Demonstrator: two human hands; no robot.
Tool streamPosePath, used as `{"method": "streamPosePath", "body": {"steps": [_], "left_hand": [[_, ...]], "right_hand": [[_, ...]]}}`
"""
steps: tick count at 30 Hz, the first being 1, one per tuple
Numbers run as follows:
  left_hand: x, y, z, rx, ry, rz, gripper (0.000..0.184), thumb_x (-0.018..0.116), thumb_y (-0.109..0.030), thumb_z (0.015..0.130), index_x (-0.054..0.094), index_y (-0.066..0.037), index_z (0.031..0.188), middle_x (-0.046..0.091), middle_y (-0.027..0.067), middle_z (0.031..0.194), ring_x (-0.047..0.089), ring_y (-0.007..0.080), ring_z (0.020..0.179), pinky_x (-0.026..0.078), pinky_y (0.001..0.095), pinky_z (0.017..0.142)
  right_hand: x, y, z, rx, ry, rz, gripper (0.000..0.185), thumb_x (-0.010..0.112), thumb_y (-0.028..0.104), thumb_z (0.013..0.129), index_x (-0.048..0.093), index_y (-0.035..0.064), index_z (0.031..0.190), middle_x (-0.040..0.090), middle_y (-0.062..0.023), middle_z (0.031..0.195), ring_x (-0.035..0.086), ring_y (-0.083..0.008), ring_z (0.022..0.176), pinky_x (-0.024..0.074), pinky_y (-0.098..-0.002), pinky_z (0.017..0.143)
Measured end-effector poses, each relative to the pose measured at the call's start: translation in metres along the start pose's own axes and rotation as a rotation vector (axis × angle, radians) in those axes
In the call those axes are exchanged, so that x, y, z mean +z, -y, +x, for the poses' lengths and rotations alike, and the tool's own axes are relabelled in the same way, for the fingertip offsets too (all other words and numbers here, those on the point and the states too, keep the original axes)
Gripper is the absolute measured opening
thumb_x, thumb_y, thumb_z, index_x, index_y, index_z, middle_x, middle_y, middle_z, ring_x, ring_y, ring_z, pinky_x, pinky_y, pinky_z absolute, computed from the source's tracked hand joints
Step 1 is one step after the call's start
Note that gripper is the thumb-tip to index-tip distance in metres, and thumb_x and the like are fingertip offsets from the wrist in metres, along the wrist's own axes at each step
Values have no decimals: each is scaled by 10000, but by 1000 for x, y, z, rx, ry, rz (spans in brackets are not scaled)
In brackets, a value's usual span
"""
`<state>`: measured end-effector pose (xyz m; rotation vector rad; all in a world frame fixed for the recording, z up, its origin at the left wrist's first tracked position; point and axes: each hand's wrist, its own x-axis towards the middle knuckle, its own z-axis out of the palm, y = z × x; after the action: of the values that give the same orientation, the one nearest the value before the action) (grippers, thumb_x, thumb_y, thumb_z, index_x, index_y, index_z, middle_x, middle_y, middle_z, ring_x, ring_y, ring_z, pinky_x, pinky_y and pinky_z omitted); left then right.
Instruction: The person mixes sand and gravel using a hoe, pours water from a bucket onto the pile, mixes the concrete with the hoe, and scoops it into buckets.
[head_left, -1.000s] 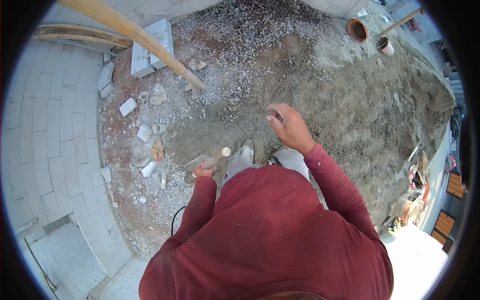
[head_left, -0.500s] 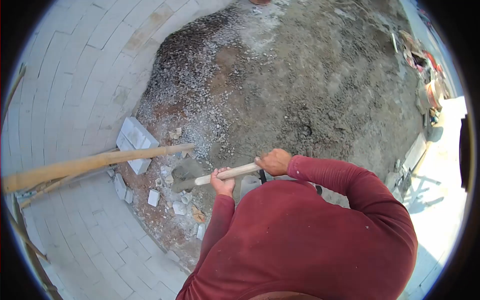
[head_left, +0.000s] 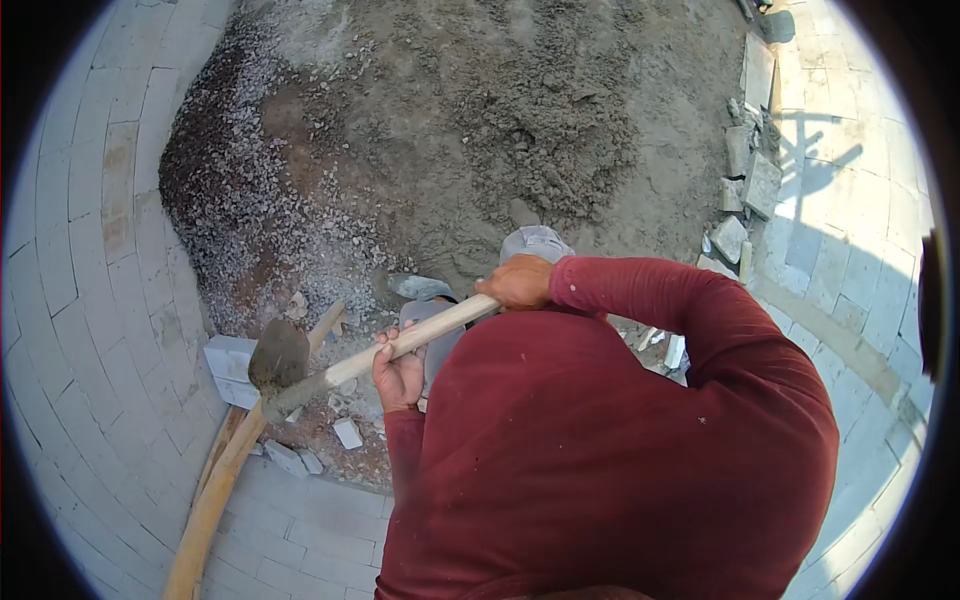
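A shovel's wooden handle (head_left: pixel 430 328) runs slantwise across the front of my body. My right hand (head_left: pixel 520 282) is closed round its upper end. Lower on the handle, my left hand (head_left: pixel 399 372) supports it from below with its fingers against the wood. The dirty metal blade (head_left: pixel 279 356) is raised to the left, in front of the white blocks and the bamboo pole. My shoe (head_left: pixel 421 287) stands on the grey ground near the wet mortar.
Grey wet mortar (head_left: pixel 560 140) spreads ahead, with a gravel heap (head_left: pixel 225 190) at left. A bamboo pole (head_left: pixel 215 495) leans at lower left beside white blocks (head_left: pixel 232 362). Broken slabs (head_left: pixel 761 186) line the right edge. Block walls (head_left: pixel 90 300) stand at left.
My right hand has come down onto the handle's end, and the shovel blade has swung up to the left. The view has turned, bringing the broken slabs on the right into sight.
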<state>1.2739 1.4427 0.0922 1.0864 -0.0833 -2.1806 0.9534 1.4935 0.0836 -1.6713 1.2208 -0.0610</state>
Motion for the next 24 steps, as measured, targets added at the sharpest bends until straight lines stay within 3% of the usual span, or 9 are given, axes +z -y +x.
{"method": "streamPosePath", "body": {"steps": [9, 12, 15, 21, 22, 24], "left_hand": [[-43, -136, 73, -249, 210, 23, 221, 673, -52, 830, 574, -175, 984, 590, -14, 1082, 503, 290, 1306, 377, 548, 1114], [-52, -193, 77, -315, 229, 54, 219, 666, -45, 830, 577, -174, 983, 598, -16, 1066, 510, 281, 1293, 384, 548, 1117], [-60, -246, 94, -329, 190, 120, 216, 659, -43, 828, 579, -175, 980, 604, -7, 1041, 507, 280, 1299, 389, 540, 1115], [-70, -318, 156, -269, 77, 166, 175, 643, -38, 816, 580, -146, 938, 602, 9, 963, 556, 247, 1114, 389, 518, 1105], [-60, -322, 164, -240, 10, 210, 131, 630, -61, 823, 575, -131, 918, 588, 8, 927, 559, 228, 996, 398, 505, 1092], [-63, -332, 193, -258, -86, 218, 105, 623, -82, 837, 563, -128, 910, 570, 9, 892, 560, 221, 951, 411, 492, 1067]], "right_hand": [[17, 94, 76, 275, -146, -115, 360, 684, 258, 826, 600, 81, 1127, 714, -191, 847, 698, -402, 812, 524, -530, 706], [27, 128, 112, 279, -306, -44, 317, 672, 253, 819, 612, 77, 1075, 714, -188, 844, 698, -401, 814, 524, -529, 706], [16, 149, 158, 285, -278, 83, 299, 665, 265, 816, 631, 71, 1040, 716, -187, 850, 699, -401, 834, 527, -529, 718], [19, 132, 263, 147, -320, 323, 281, 642, 220, 830, 647, 41, 1046, 716, -205, 881, 700, -407, 882, 530, -526, 784], [19, 133, 279, 134, -326, 380, 288, 637, 204, 835, 641, 28, 1063, 714, -216, 897, 699, -411, 893, 528, -528, 795], [16, 127, 305, 160, -278, 478, 315, 631, 181, 844, 620, 0, 1102, 707, -239, 929, 693, -419, 915, 526, -533, 813]]}}
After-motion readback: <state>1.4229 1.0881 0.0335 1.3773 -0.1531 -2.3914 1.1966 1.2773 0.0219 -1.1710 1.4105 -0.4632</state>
